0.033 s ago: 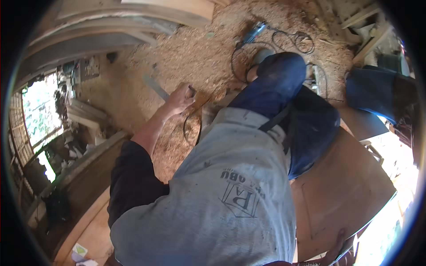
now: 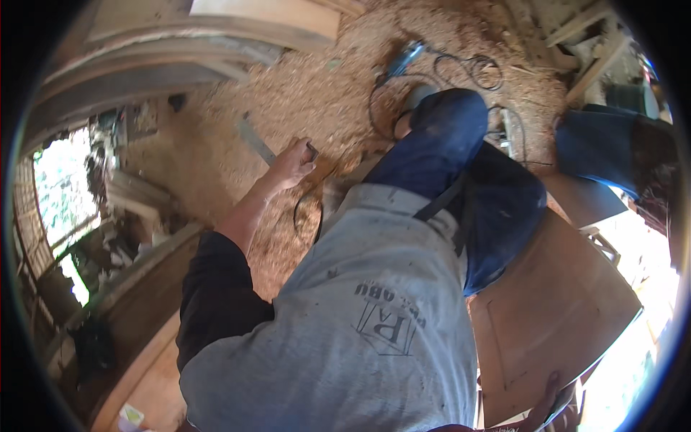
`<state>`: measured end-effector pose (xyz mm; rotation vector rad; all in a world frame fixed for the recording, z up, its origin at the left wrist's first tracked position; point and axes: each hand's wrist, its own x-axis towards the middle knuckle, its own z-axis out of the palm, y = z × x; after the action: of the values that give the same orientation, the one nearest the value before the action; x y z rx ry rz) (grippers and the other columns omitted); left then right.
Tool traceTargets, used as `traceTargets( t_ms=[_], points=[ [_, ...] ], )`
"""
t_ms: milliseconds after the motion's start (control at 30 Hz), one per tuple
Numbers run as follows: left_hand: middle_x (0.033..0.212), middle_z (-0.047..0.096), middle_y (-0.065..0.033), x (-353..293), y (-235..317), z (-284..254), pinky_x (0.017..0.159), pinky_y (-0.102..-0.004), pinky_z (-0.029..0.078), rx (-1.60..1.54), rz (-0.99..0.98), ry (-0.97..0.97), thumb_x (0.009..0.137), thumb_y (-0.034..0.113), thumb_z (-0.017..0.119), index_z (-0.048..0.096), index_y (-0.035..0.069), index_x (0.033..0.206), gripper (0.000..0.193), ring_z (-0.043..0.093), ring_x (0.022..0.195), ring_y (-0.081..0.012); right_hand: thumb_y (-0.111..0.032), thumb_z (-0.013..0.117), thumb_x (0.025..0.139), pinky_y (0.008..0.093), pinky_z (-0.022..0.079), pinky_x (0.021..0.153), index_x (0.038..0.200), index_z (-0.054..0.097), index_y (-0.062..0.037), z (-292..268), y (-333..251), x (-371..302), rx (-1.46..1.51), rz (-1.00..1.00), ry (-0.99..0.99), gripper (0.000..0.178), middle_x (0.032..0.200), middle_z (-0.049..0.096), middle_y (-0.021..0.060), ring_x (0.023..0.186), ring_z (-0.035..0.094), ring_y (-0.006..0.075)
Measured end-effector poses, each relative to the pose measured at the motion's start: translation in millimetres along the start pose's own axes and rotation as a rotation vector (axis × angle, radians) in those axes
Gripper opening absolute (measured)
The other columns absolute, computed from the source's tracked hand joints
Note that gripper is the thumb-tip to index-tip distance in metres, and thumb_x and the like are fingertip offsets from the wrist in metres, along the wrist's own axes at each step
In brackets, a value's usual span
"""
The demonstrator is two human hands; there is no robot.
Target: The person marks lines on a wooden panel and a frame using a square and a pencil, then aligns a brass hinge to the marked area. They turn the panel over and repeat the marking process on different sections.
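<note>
My left hand (image 2: pixel 291 164) is closed in a fist, out over the shavings-covered floor left of my knee. It grips a tool with a flat metal blade (image 2: pixel 255 141), which points away to the far left. A dark end (image 2: pixel 312 151) of the tool shows at the fist; the rest of its handle is hidden by the fingers. Low on the right, a brown plywood sheet (image 2: pixel 554 302) leans beside my legs. At its lower edge my right hand (image 2: pixel 552 385) is in shadow, a finger lying over the face and the other fingers mostly hidden.
A blue power tool (image 2: pixel 409 57) with a coiled black cord (image 2: pixel 486 72) lies on the floor ahead. Curved wooden pieces (image 2: pixel 158 57) stand at the far left, and a long wooden board (image 2: pixel 155 360) is near left. Another person's blue-clad leg (image 2: pixel 594 147) appears at right.
The whole view has shifted slightly. Both hands keep their places and their grip, with the blade at nearly the same angle.
</note>
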<state>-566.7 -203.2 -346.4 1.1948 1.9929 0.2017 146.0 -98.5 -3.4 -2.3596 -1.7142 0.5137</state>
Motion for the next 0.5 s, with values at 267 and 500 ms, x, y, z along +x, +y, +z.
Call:
traceTargets(
  t_ms=[267, 500],
  points=[
    [0.129, 0.056, -0.0233, 103, 240, -27, 0.099, -0.0451, 0.049, -0.043, 0.68, 0.081, 0.088, 0.009, 0.073, 0.048, -0.002, 0.144, 0.063, 0.059, 0.118, -0.0404, -0.009, 0.061, 0.1, 0.033, 0.053, 0.097, 0.146, 0.052, 0.0004, 12, -12, -10, 0.31, 0.216, 0.108, 0.047, 0.13, 0.065, 0.0149, 0.114, 0.064, 0.0197],
    [0.132, 0.057, -0.0224, 34, 455, 21, 0.097, -0.045, 0.052, 0.023, 1.509, -0.482, 0.086, 0.018, 0.078, 0.051, -0.003, 0.141, 0.065, 0.062, 0.115, -0.0373, -0.022, 0.08, 0.091, 0.0356, 0.047, 0.106, 0.139, 0.058, 0.0042, -47, -4, -36, -0.034, 0.332, 0.437, 0.059, 0.131, 0.065, 0.0214, 0.12, 0.064, 0.0263]
  ],
)
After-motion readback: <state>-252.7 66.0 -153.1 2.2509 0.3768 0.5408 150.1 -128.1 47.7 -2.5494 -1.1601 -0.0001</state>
